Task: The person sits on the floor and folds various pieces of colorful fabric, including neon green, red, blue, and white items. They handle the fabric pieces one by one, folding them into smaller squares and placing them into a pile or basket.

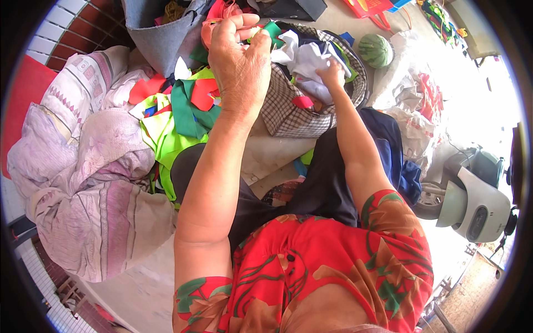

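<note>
My left hand (241,64) is raised in front of the pile of scraps, its fingers bent and apart from the thumb, with nothing visible between them. My right hand (333,75) reaches into a checked fabric basket (277,105) and closes on a white cloth (308,58) bunched at its top. A small red scrap (302,102) lies at the basket's near side. Left of the basket are a green cloth scrap (189,114), a red scrap (204,94) and lime-yellow cloth (166,139).
A grey fabric bin (158,36) stands at the far left. Large pale patterned cloth bundles (94,216) fill the left side. To the right are a green striped melon (376,51), a white plastic sack (411,111) and a grey-white appliance (480,205). Dark blue cloth (388,139) lies beside my leg.
</note>
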A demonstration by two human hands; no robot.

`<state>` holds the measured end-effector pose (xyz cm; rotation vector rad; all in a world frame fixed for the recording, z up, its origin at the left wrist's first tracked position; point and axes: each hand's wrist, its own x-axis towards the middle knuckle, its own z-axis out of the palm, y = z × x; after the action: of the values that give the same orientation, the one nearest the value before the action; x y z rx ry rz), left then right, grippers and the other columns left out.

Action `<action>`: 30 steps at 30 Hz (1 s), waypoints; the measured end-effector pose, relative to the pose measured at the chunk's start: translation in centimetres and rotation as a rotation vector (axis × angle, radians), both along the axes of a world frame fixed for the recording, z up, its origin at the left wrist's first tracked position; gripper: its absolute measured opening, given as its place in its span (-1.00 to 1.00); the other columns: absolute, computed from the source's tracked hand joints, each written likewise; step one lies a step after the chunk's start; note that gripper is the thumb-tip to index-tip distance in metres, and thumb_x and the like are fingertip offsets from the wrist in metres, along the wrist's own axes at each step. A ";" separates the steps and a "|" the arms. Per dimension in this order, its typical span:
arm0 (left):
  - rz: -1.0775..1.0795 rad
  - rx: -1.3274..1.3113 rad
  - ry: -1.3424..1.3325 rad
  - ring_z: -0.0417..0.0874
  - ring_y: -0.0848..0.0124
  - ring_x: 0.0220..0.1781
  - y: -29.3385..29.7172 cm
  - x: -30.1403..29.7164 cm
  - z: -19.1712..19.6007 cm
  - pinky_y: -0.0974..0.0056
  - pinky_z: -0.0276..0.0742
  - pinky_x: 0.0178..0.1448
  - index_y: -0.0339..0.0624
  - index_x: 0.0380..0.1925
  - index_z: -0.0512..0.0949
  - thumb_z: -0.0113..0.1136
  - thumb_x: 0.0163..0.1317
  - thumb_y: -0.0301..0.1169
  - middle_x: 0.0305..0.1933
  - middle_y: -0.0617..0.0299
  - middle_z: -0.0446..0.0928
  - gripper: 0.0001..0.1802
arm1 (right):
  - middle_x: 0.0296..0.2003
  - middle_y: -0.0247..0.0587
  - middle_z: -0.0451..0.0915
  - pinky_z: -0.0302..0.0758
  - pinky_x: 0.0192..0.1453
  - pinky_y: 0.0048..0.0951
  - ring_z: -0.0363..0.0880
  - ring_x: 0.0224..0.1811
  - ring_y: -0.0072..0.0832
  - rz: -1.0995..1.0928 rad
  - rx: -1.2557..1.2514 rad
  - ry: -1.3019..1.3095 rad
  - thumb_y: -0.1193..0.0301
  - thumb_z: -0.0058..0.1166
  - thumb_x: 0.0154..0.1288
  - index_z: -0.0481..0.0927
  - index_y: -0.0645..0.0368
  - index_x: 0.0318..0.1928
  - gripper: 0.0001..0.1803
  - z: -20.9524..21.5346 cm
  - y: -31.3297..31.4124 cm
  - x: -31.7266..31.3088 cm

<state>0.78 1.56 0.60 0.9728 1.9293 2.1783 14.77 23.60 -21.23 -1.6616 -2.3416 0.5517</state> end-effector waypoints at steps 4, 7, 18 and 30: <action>-0.034 -0.021 0.009 0.56 0.42 -0.30 0.4 0.4 -0.2 0.33 0.49 -0.23 -0.33 -0.32 0.51 0.15 -0.02 -0.56 -0.27 0.18 0.55 -0.80 | -0.18 -0.08 0.63 0.47 0.01 -0.14 0.59 -0.09 -0.13 0.211 -0.104 -0.094 0.20 0.19 -0.03 0.62 -0.06 -0.15 -0.64 -0.6 -1.2 -0.4; -0.057 -0.056 -0.024 0.56 0.43 -0.32 0.2 0.6 -0.2 0.34 0.49 -0.25 -0.33 -0.32 0.52 0.15 -0.02 -0.56 -0.27 0.16 0.55 -0.80 | -0.26 -0.01 0.62 0.49 -0.08 -0.14 0.58 -0.15 -0.06 0.320 -0.103 -0.058 0.19 0.12 0.05 0.61 0.04 -0.24 -0.71 2.2 -5.0 -2.4; -0.087 -0.006 -0.102 0.59 0.48 -0.27 -0.6 0.1 0.6 0.44 0.48 -0.15 -0.38 -0.29 0.51 0.16 0.08 -0.57 -0.34 0.15 0.57 -0.82 | -0.40 -0.33 0.57 0.49 -0.36 -0.58 0.51 -0.45 -0.64 0.224 -0.413 1.307 0.39 0.13 0.24 0.50 0.21 -0.26 -0.84 6.5 -2.1 0.4; -0.082 -0.002 -0.061 0.59 0.48 -0.32 0.4 0.0 -0.2 0.43 0.46 -0.16 -0.35 -0.33 0.52 0.16 0.02 -0.58 -0.39 0.19 0.56 -0.83 | -0.32 -0.02 0.60 0.51 -0.46 -0.33 0.61 -0.40 -0.30 -0.171 -0.417 0.234 0.48 0.35 -0.16 0.50 0.50 -0.13 -0.47 -5.1 2.8 3.3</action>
<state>0.82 2.00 0.36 0.9552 1.8316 2.1352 18.05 26.42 -26.32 -1.8206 -1.9887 1.1903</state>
